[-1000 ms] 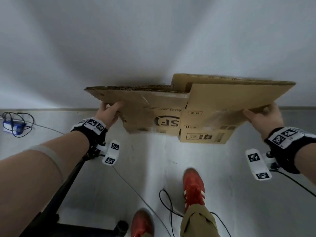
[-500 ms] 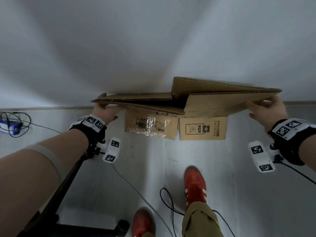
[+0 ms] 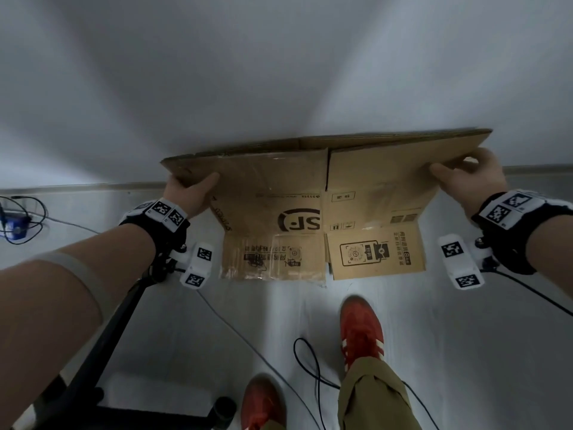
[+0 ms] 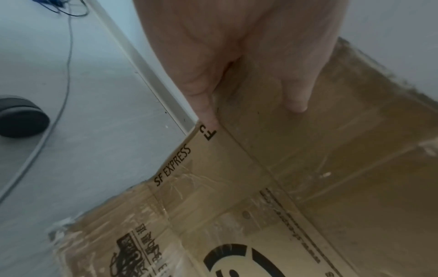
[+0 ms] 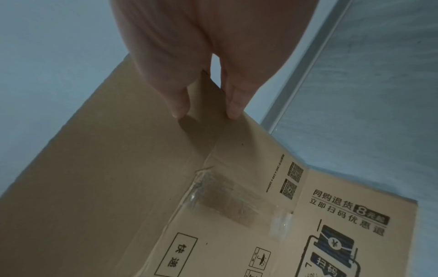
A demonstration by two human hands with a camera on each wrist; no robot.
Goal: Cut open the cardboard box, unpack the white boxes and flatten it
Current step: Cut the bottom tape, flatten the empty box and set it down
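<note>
I hold the flattened brown cardboard box [image 3: 310, 193] up in the air in front of a white wall, its printed face toward me and two flaps hanging down. My left hand [image 3: 192, 193] grips its upper left corner, thumb on the near face. In the left wrist view the cardboard box [image 4: 308, 168] runs under my left hand [image 4: 237, 75]. My right hand [image 3: 465, 178] grips the upper right corner. In the right wrist view the right hand [image 5: 206, 84] pinches the edge of the cardboard box [image 5: 142, 178]. No white boxes are in view.
Below the box lies grey floor with my two red shoes [image 3: 361, 330] and loose black cables [image 3: 310, 367]. A black chair base [image 3: 108, 383] stands at lower left. A blue device with cables [image 3: 15, 225] lies by the baseboard at far left.
The box has tipped from nearly edge-on to face me again, panels pressed flatter, and shifted slightly right. Both hands keep their grip on the upper corners.
</note>
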